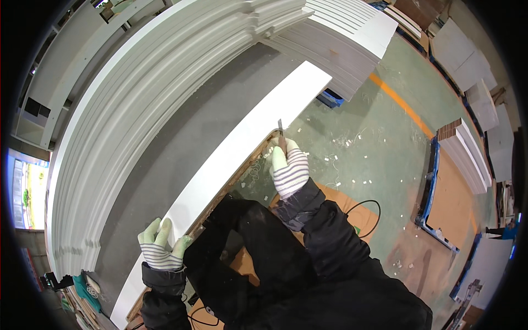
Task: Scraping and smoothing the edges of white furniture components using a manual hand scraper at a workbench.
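A long white board (242,135) with a rough brown cut-out along its near edge lies slanting in front of me, across my lap. My left hand (162,245), in a striped knit glove with pale green fingertips, closes over the board's edge near its lower end. In the same kind of glove, my right hand (290,168) grips a narrow flat-bladed hand tool (282,137) with a brown handle. Its blade points away from me, beside the far end of the cut-out. Whether the blade touches the board I cannot tell.
A long stack of white moulded panels (137,93) curves along the left, over a dark grey surface (165,154). Another panel stack (346,49) stands at the far end. White scraps litter the green floor (379,143). A black cable (379,214) and a blue pallet (432,187) lie to the right.
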`<state>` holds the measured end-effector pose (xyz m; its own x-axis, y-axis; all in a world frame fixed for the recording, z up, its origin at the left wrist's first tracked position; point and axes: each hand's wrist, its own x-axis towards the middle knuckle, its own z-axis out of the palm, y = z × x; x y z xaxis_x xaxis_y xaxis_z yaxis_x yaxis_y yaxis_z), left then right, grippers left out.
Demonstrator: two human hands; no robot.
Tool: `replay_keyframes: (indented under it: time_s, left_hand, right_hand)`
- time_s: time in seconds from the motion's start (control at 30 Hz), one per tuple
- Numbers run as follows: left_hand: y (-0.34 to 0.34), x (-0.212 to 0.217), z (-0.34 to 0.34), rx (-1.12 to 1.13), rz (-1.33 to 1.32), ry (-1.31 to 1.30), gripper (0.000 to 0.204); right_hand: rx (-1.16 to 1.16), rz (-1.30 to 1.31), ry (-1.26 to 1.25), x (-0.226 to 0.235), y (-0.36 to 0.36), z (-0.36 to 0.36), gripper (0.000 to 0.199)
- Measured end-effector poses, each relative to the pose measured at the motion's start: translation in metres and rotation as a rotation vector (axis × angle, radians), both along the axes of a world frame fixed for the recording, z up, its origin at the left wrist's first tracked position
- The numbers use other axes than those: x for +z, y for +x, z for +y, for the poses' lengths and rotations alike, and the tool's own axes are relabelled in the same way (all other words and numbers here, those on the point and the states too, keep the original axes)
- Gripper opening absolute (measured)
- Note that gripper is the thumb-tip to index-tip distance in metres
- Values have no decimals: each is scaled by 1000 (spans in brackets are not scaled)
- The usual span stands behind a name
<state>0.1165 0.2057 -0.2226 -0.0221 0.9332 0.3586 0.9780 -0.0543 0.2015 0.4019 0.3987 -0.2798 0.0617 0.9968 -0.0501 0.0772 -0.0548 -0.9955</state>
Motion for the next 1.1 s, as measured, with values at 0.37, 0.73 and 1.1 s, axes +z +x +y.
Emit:
replay_keyframes:
  time_s: [0.37,0.73,1.1]
  left_hand:
    - [5,0,2,-8,-28,5,66]
    - [6,3,5,-3,9,30,65]
    - [15,11,6,36,-26,-7,63]
  right_hand:
    - [-119,-30,153,-12,-4,-3,25]
    - [-52,-745,649,-5,30,15,25]
    - [459,-533,343,27,21,-8,31]
